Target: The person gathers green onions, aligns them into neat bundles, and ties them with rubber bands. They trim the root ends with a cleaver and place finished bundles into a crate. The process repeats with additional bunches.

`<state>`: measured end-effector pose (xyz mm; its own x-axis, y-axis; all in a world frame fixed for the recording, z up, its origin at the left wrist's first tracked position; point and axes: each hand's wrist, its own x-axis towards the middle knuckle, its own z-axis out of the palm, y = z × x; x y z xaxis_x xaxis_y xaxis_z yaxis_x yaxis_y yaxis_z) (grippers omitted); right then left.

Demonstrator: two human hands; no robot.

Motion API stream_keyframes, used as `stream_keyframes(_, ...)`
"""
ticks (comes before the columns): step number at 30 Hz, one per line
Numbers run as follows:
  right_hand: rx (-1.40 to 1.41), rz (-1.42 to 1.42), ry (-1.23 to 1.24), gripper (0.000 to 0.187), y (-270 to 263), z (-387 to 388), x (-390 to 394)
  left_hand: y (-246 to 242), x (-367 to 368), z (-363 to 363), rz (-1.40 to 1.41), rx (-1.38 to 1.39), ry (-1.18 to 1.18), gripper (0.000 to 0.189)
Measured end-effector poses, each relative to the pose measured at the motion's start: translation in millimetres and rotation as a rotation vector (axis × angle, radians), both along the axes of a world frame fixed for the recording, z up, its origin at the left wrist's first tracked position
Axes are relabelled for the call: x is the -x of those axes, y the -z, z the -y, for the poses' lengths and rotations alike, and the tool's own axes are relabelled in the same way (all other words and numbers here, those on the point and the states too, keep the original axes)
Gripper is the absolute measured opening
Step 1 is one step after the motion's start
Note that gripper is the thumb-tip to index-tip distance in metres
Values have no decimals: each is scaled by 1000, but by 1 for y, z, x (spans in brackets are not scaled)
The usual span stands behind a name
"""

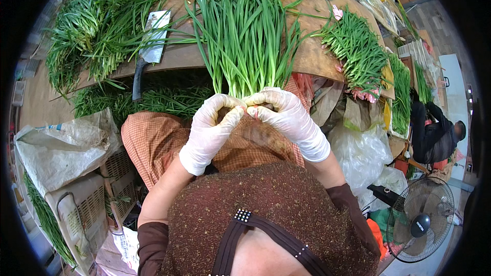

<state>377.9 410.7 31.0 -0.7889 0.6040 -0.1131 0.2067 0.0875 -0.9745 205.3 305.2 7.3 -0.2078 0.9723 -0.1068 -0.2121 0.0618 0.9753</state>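
Observation:
A broad bunch of green Chinese chives (245,38) lies over the table's near edge with its leaves fanned away from me. My left hand (215,130) and my right hand (287,119), both in thin white gloves, meet at its pale stem ends. Thumb and forefinger of each pinch a small pinkish-red tie (252,111) there. How far the tie passes around the stems is hidden by my fingers. Left of the bunch rests a cleaver (155,38) with a black handle that juts past the table edge.
Loose chives (92,30) are heaped on the wooden table (314,53) at left. Tied bunches (356,46) lie at right. Plastic crates (84,199) stand at lower left, a fan (420,220) at lower right. Another person (437,134) sits at far right.

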Motion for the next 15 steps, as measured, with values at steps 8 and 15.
stream_keyframes(8,143,-91,34,26,4,3,5,-3,1,-1,146,18,-37,6)
stream_keyframes(15,-622,121,108,18,7,0,11,9,1,-2,-184,-4,-1,5)
